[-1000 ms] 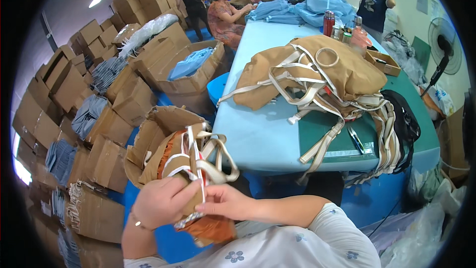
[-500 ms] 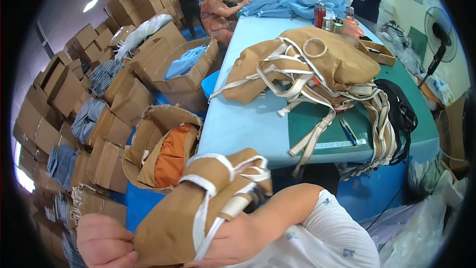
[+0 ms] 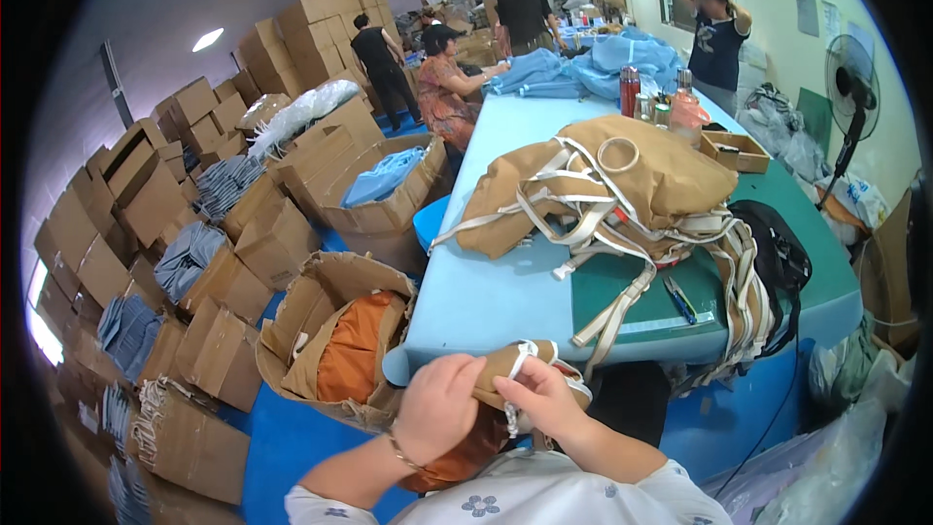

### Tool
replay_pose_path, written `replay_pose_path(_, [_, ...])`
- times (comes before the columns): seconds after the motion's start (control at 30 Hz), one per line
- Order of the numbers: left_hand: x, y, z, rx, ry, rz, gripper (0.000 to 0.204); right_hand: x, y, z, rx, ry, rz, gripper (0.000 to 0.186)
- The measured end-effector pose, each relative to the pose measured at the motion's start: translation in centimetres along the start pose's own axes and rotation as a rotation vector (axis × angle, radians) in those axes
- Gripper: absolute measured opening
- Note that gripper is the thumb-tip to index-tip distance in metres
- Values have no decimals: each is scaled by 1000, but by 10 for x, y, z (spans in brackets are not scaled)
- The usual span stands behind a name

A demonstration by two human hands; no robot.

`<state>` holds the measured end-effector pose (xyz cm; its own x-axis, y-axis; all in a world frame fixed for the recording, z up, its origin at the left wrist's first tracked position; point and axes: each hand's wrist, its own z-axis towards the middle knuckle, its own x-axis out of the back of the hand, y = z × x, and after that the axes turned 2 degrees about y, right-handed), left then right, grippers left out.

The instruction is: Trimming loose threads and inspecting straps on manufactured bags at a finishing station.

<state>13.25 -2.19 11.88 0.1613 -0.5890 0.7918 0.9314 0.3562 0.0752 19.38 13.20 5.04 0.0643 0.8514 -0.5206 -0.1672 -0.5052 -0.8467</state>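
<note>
Both hands are in front of me at the table's near edge, closed on a folded tan fabric piece with white binding point(image 3: 497, 369). My left hand point(image 3: 442, 406) grips its left end from above. At the right, my right hand point(image 3: 544, 397) pinches it between thumb and fingers. Orange cloth point(image 3: 465, 455) shows below my hands; whether it joins the tan piece I cannot tell. Beyond them on the table lies a heap of tan fabric with white-edged straps point(image 3: 671, 175), a ring-shaped roll point(image 3: 618, 155) on top. Snips point(image 3: 679, 300) lie beside its straps.
An open carton with orange and tan cloth point(image 3: 282, 355) stands left of the table point(image 3: 515, 301). More cartons fill the left side. A black bag point(image 3: 777, 243), a wooden tray point(image 3: 734, 152) and a red flask point(image 3: 630, 89) rest on the table. Several people stand or sit farther back.
My hands have moved up and right from the lower left, drawing together. The tan piece, spread long before, is now folded small between them. The view has tilted upward.
</note>
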Motion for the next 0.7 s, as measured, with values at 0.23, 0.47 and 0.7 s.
replay_pose_path(0.23, [-58, 17, -37, 246, 101, 78, 59, 23, 17, -6, 162, 59, -546, 13])
replay_pose_path(0.47, [-76, 11, -41, 247, 168, -191, 54, 11, 12, -2, -117, 191, 242, 19])
replay_pose_path(0.7, [-62, -40, -19, 281, 171, -236, 37, 33, -27, 29, -121, -35, -180, 18])
